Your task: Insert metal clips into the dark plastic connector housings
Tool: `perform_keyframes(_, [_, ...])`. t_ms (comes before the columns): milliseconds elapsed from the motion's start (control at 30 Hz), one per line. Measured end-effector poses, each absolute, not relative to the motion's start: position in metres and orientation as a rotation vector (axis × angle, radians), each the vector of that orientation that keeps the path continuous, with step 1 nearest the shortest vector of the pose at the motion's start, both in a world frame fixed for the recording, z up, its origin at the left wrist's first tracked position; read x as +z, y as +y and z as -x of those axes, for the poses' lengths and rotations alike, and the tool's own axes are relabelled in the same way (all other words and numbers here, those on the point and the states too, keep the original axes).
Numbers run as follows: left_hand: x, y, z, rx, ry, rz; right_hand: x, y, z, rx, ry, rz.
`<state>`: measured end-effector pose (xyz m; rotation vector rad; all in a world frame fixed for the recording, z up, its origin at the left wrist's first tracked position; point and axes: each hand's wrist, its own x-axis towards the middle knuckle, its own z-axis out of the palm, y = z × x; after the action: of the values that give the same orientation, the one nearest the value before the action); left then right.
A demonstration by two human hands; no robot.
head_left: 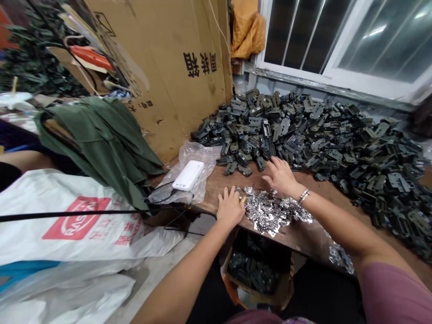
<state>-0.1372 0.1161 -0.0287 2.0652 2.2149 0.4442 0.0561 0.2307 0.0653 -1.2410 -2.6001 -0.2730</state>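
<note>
My left hand (231, 208) rests at the near edge of the brown tabletop (211, 186), fingers apart and bent down onto the wood. A small gold-coloured piece shows at its thumb; its kind is unclear. Just right of this hand lies a heap of small shiny silver metal clips (266, 211). My right hand (281, 177) is above the far side of the clips, its fingers spread and nothing seen in them. Its fingertips are close to the front of a large pile of dark metal hinge-like parts (283, 130). A metal bracelet (303, 196) circles the right wrist.
A white power bank (189, 175) with a cable lies on clear plastic to the left. Behind it stands a tall cardboard box (168, 90). Below the table edge, a carton (286, 288) contains more dark parts. A green cloth (101, 135) and white sack (33, 198) are at left.
</note>
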Motion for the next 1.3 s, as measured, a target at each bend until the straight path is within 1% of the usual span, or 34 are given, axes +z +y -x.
perform_keyframes(100, [-0.029,0.115,0.138,0.455,2.220,-2.049,0.079,0.250,0.004,-0.375,-2.684,0.958])
perform_keyframes(167, [-0.028,0.114,0.138,0.454,2.214,-2.045,0.084,0.266,0.045,-0.426,-2.723,0.850])
perform_keyframes(300, [-0.027,0.113,0.139,0.469,2.190,-2.011,0.081,0.310,0.112,-0.478,-2.799,0.854])
perform_keyframes(433, [-0.025,0.112,0.139,0.478,2.168,-1.966,0.063,0.357,0.141,-0.374,-2.874,0.940])
perform_keyframes(533, [-0.024,0.112,0.139,0.471,2.159,-1.952,0.050,0.381,0.139,-0.238,-2.865,0.939])
perform_keyframes(600, [-0.025,0.112,0.139,0.475,2.159,-1.952,0.045,0.387,0.131,-0.237,-2.862,0.903])
perform_keyframes(833, [-0.029,0.112,0.141,0.472,2.190,-1.976,0.051,0.371,0.090,-0.587,-2.964,1.019])
perform_keyframes(1000, [-0.028,0.114,0.140,0.422,2.245,-1.975,0.047,0.352,0.063,-0.608,-2.989,1.013])
perform_keyframes(1167, [-0.030,0.114,0.138,0.417,2.294,-1.977,0.038,0.337,0.035,-0.763,-3.006,1.043])
perform_keyframes(1300, [-0.031,0.115,0.138,0.409,2.303,-1.991,0.032,0.324,0.007,-0.777,-2.950,1.078])
